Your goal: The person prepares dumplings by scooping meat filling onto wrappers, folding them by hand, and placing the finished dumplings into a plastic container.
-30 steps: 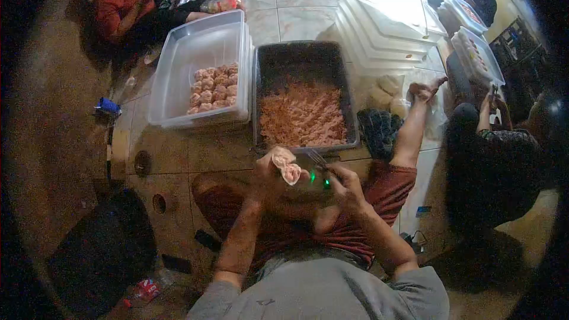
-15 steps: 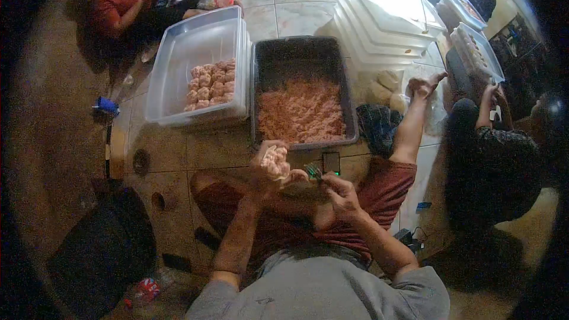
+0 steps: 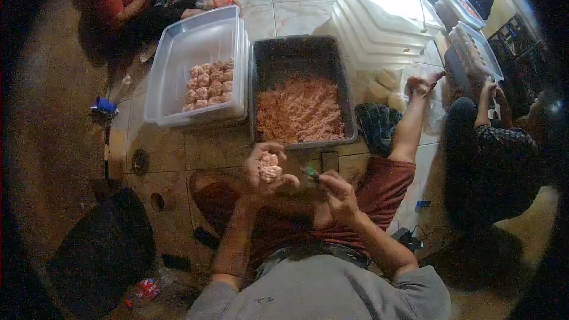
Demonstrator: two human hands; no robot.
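My left hand [image 3: 265, 173], in front of the dark tub, is curled round a lump of pinkish filling [image 3: 269, 167]; any wrapper around it is hard to make out. To its right my right hand [image 3: 339, 195] pinches a fork [image 3: 310, 173], whose tines are blurred and point toward the left hand, not touching the filling. Beyond the hands is the dark tub [image 3: 256, 101] with minced filling [image 3: 302, 112] spread over its nearer part. At its left stands a clear plastic tray [image 3: 178, 41] holding several filled dumplings [image 3: 208, 86] in rows.
Stacked translucent trays [image 3: 379, 29] stand at the back right. A dark bag [image 3: 377, 127] lies beside the tub. One person in red [image 3: 121, 0] sits at the back left, another [image 3: 498, 160] at the right. A blue object [image 3: 104, 105] is on the floor at left.
My left hand has turned and shifted slightly left with the lump, which looks more compact. The fork has drawn back from over the tub's near edge and now sits lower.
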